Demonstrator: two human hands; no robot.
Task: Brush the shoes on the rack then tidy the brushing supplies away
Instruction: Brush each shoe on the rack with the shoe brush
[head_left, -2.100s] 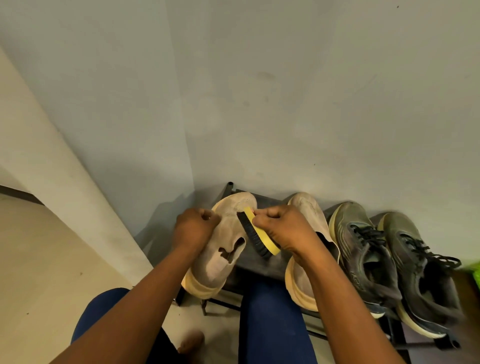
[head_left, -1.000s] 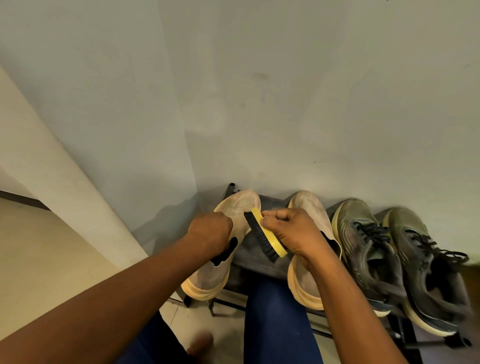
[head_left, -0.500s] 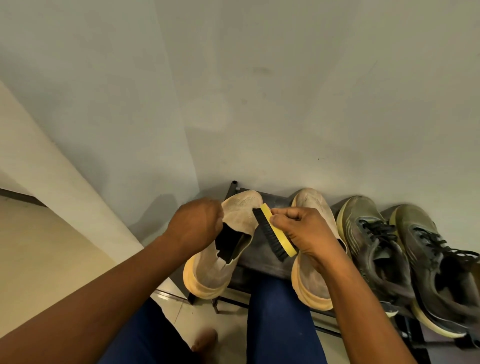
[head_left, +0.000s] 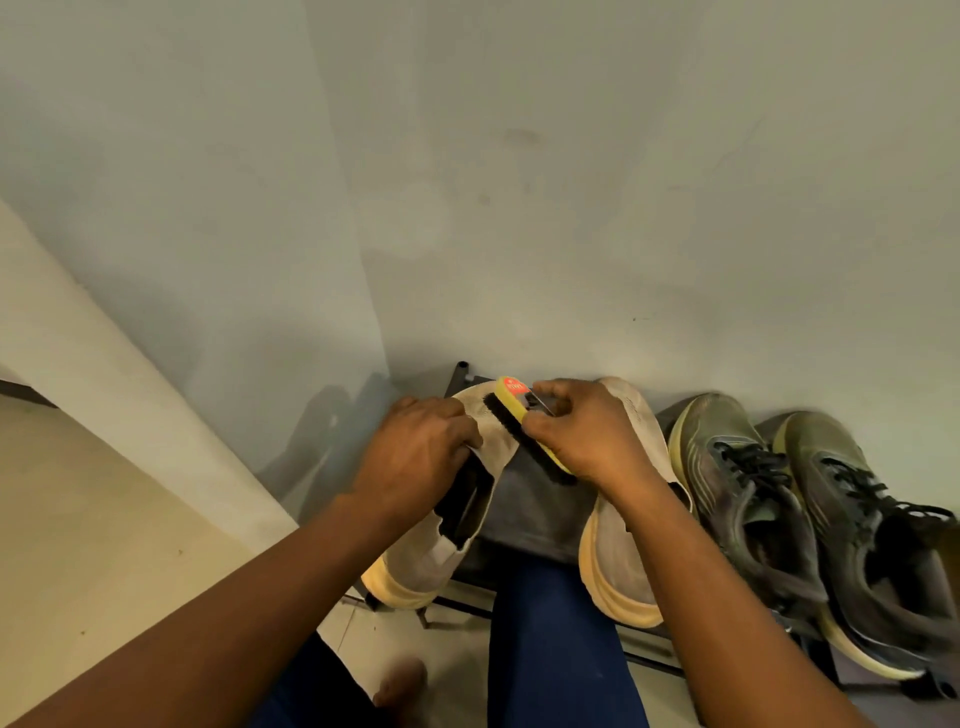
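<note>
While left hand (head_left: 415, 457) grips beige shoe (head_left: 441, 530), right hand (head_left: 587, 436) holds brush (head_left: 511, 415), bristles on toe

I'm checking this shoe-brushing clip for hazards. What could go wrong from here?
1. The beige shoe being brushed overhangs the rack's front edge, steadied only by the left hand; a hard stroke could tip it to the floor.
2. The right hand holds the brush close over its mate, so loosened dust may land there.

The left hand (head_left: 415, 457) grips a beige shoe (head_left: 447, 525) while the right hand (head_left: 587, 431) presses a yellow brush (head_left: 519, 421) to its toe.
</note>
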